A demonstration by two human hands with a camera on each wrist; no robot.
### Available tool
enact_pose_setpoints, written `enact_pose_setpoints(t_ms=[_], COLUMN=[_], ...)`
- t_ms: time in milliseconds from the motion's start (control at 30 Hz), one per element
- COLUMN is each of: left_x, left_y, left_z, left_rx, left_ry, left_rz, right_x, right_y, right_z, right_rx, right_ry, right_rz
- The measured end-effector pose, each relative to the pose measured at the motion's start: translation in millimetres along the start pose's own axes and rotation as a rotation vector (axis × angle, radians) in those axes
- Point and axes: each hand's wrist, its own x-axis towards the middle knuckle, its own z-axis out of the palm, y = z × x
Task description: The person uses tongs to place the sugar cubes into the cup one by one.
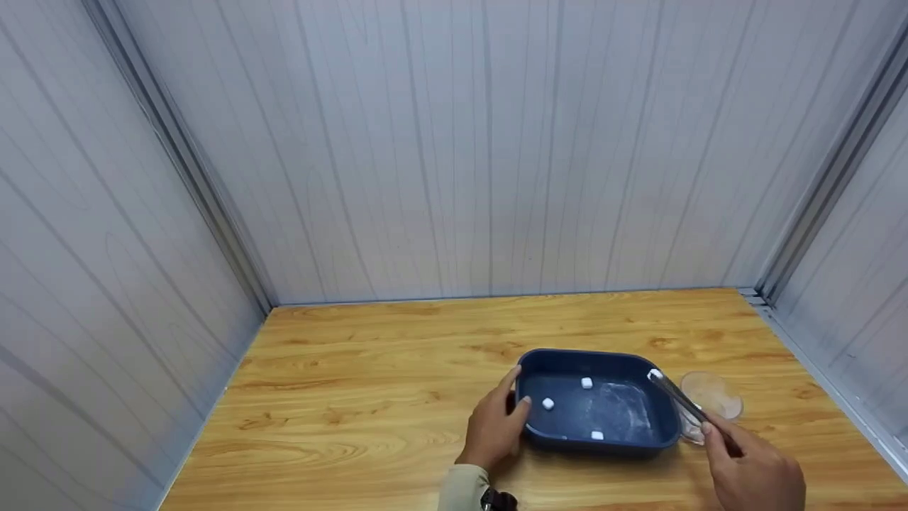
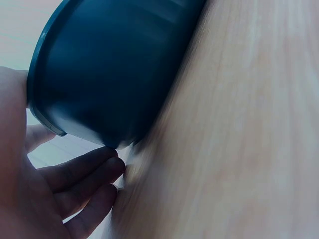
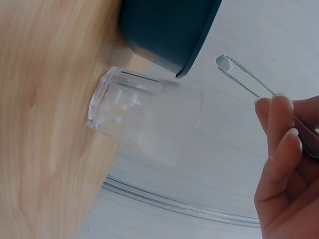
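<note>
Pinching the steel tweezers (image 1: 684, 402) between thumb and fingertips, the right hand (image 1: 757, 465) occupies the near right foreground. The left hand (image 1: 494, 429), beyond a pale sleeve (image 1: 462, 486) and a dark watch (image 1: 496, 499), grips the left end of the blue tub (image 1: 603, 446), thumb at the rim and fingers along the outer wall. Three loose white cubes (image 1: 587, 383) lie well apart on the tub floor, which bears powdery smears (image 1: 628, 411). A further cube, the gripped piece (image 3: 224, 63), sits between the toothed tweezer tips, above rim level at the tub's right end. Just beside that end stands a clear glass (image 3: 149, 119), upright on the table (image 1: 340, 426), with more cubes (image 3: 117, 97) near its bottom and a cloudy upper wall. Behind everything rise pale panels (image 1: 461, 142).

Likely faults: the gripped piece, held only at the extreme tips, may slip out if pressure slackens, or shoot sideways if the pinch tightens off-centre. Being close to the end wall, it may strike the rim and drop outside. The glass, beneath the line of the tweezers, could be tipped by a low hand or by a sideways push on the tub.
</note>
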Motion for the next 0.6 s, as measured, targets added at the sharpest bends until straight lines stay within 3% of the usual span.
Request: enact_pose_setpoints(t_ms=[233, 600], left_x=[1.0, 0.6], left_y=[-0.1, -0.2], left_z=[0.1, 0.0], left_rx=[0.001, -0.011], left_ry=[-0.005, -0.003], left_rz=[-0.005, 0.000], right_x=[2.4, 4.3], right_y=[-1.6, 3.8], right_z=[-3.7, -9.1], right_rx=[-0.033, -0.047], right_ry=[-0.049, -0.060], right_rz=[0.074, 0.149])
